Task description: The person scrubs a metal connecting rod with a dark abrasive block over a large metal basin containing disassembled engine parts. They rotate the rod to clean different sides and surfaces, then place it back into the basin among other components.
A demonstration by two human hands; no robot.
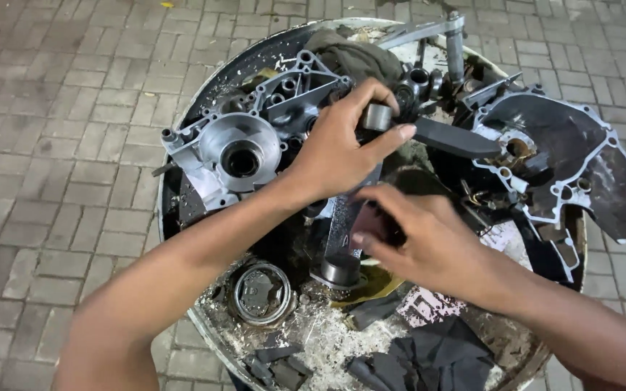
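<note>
In the middle of the frame we see the left hand [338, 148] pinching the top of a metal rod [347, 217] while the right hand [418, 242] curls around a dark rag [378, 221] against it, above a round tray [182, 137].

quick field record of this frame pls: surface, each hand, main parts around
surface: round metal tray on brick paving, littered with debris
left hand: grip on a small grey metal cylinder
right hand: on a dark part, mostly hidden
left of hands: silver engine casing
right of hands: dark engine cover
near edge: round ring part, black rags
</note>
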